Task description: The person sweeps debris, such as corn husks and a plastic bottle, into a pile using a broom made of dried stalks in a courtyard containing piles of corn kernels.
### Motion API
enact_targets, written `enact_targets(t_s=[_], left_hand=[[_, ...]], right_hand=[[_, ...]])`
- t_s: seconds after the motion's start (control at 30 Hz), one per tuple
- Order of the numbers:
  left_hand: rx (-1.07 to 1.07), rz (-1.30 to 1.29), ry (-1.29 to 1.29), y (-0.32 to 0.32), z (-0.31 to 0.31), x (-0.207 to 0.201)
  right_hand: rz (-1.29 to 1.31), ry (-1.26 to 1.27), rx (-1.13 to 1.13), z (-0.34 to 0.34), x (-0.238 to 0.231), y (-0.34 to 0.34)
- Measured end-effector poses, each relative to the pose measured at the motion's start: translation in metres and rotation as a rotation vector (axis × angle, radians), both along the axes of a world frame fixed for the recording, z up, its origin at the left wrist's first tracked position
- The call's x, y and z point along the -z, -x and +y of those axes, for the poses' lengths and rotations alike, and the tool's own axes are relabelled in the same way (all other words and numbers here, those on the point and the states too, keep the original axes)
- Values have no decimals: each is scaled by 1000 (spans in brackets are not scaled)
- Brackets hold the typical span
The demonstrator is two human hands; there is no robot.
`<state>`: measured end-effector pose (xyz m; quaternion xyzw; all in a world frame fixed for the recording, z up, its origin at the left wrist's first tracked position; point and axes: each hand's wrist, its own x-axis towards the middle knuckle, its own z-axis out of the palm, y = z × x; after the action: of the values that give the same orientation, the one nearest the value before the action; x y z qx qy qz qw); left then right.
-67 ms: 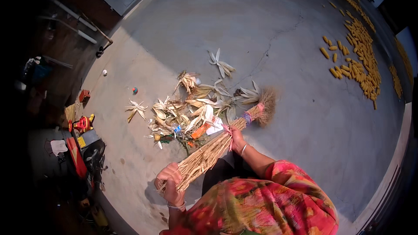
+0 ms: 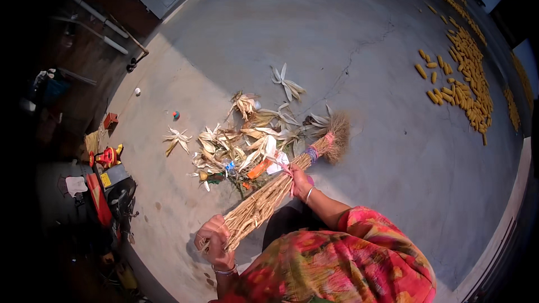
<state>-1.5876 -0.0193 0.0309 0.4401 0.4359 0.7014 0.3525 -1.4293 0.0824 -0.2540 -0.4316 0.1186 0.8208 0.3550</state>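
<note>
Across the front of my body slants a straw broom [image 2: 258,207], bound with pink and purple ties. My left hand [image 2: 216,240] is closed round the butt of its stalk handle, at the lower left. Farther up the handle, by a pink tie, my right hand [image 2: 300,182] grips it. The bristle head [image 2: 337,137] points up and to the right, at the right end of a litter heap. Dry corn husks [image 2: 261,134] make up most of that heap, mixed with an orange wrapper [image 2: 259,169], white paper [image 2: 278,163] and a blue scrap [image 2: 229,165].
Yellow corn cobs [image 2: 474,81] are spread over the concrete floor [image 2: 269,28] at the right. A loose husk [image 2: 288,82] lies beyond the heap, another [image 2: 177,140] left of it. A red brick [image 2: 110,121] and a dark vehicle with red parts [image 2: 100,202] stand at the left edge.
The broom has shifted slightly to the left, its bristle head included. Both hands move with it and keep their hold.
</note>
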Motion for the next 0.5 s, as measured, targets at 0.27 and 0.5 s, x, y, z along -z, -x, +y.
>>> enact_targets(t_s=[0.27, 0.5], left_hand=[[-392, 61, -151, 20, -126, -55], [-446, -3, -337, 10, -229, -54]], right_hand=[[192, -83, -378, -50, -58, 105], [163, -186, -492, -100, -129, 72]])
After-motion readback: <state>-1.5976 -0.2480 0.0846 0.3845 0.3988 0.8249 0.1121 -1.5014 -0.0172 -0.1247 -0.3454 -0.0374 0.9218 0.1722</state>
